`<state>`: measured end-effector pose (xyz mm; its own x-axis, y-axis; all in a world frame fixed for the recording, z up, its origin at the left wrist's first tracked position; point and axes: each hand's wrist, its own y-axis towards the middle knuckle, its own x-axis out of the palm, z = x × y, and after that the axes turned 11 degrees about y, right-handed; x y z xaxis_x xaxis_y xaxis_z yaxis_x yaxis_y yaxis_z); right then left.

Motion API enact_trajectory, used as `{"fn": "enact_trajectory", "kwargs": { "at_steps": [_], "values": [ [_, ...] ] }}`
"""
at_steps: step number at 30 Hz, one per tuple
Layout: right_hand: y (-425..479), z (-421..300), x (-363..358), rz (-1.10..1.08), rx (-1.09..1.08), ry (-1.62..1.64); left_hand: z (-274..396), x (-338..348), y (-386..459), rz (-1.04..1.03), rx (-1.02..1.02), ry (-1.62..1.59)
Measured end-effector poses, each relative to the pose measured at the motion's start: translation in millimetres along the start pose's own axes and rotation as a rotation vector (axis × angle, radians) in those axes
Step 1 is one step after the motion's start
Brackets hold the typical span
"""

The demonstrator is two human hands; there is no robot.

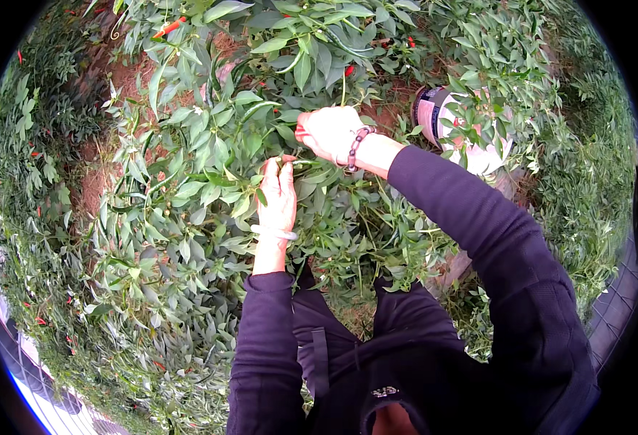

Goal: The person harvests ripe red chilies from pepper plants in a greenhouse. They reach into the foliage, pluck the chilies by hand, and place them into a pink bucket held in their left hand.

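My left hand (278,197), with a pale bangle at the wrist, reaches up into the chili pepper plants (199,147). Its thumb and fingers pinch a green chili pepper (304,162), which shows just right of the fingertips. Above and to the right, my right hand (334,133) is curled among the leaves, a beaded bracelet on its wrist. What lies inside its fingers is hidden. A thin pale green stalk (343,89) rises just behind the knuckles. Close by on the plant hangs another green chili pepper (259,110).
A bucket (428,117) lies tilted at the right, partly covered by leaves. One red chili pepper (170,27) shows at the upper left. Reddish bare soil (97,179) runs between rows. Wire fencing (615,304) borders the lower right edge.
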<state>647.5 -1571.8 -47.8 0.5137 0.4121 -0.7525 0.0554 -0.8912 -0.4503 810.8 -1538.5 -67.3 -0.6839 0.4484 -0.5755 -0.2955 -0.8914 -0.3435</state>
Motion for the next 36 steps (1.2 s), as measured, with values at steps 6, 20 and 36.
{"fn": "enact_trajectory", "kwargs": {
  "at_steps": [6, 20, 36],
  "values": [
    [2.0, 64.3, -55.2, 0.243, 0.185, 1.556, 5.4, -0.6, -4.6, -0.066, -0.068, 0.041],
    [-24.1, 52.7, 24.3, 0.001, -0.410, -0.249, 40.7, 1.9, -5.0, -0.219, -0.067, 0.350],
    [-5.1, 162.8, -4.5, 0.494, 0.435, 1.120, 14.2, 14.2, -11.1, -0.171, 0.187, 0.536]
  ]
}}
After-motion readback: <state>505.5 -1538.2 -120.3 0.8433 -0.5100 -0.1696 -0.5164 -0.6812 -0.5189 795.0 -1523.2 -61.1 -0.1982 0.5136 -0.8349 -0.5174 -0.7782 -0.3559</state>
